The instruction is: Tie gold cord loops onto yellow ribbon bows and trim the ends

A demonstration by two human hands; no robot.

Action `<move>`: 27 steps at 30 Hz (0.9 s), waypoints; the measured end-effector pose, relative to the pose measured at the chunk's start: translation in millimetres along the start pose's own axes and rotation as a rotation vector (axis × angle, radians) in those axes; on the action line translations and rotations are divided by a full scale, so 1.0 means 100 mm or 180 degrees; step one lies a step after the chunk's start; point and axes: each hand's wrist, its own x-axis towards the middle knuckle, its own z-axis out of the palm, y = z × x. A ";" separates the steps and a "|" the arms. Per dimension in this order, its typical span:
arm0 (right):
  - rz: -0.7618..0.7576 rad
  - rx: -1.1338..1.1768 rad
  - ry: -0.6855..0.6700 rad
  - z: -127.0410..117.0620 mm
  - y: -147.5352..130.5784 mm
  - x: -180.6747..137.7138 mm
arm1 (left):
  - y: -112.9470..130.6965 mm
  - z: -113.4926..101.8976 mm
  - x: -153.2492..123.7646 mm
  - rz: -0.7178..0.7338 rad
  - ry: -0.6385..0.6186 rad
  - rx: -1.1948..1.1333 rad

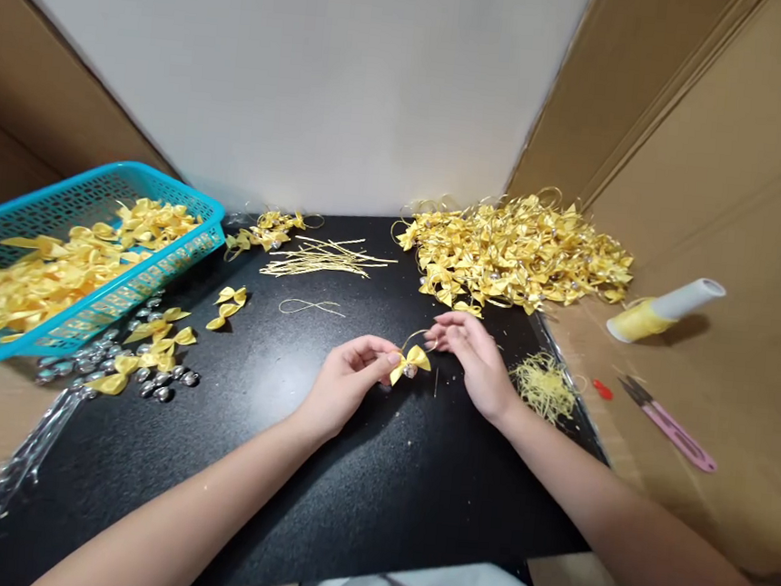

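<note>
My left hand [348, 382] is curled and pinches a small yellow ribbon bow [411, 362] with a silver bead at its knot, just above the black mat [320, 469]. My right hand [477, 355] sits right of the bow, fingertips pinched on the thin gold cord loop [418, 336] that rises from the bow. A loose cord loop [312, 306] lies on the mat beyond my left hand.
A turquoise basket [161, 264] of plain yellow bows stands at left, loose bows and silver beads [157, 382] beside it. Cut gold cords [325, 258] lie at the back, a big pile of finished bows [517, 254] back right. Thread scraps [546, 387], a thread spool [662, 310] and pink snips [670, 425] lie right.
</note>
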 end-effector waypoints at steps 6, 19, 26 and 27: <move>-0.0336 -0.1071 -0.0431 0.04 -0.08 -0.06 | 0.03 0.00 -0.03 0.0251 -0.0106 0.0359; -0.0449 -0.0781 0.0190 0.18 -0.06 -0.12 | -0.02 0.11 -0.13 0.0873 0.0535 0.0767; -0.1659 -0.1439 0.0058 0.09 -0.03 -0.14 | -0.01 0.05 -0.14 0.0665 0.0087 0.0239; -0.1798 -0.1575 0.0036 0.07 -0.03 -0.14 | 0.00 0.05 -0.13 0.0597 0.0071 0.0273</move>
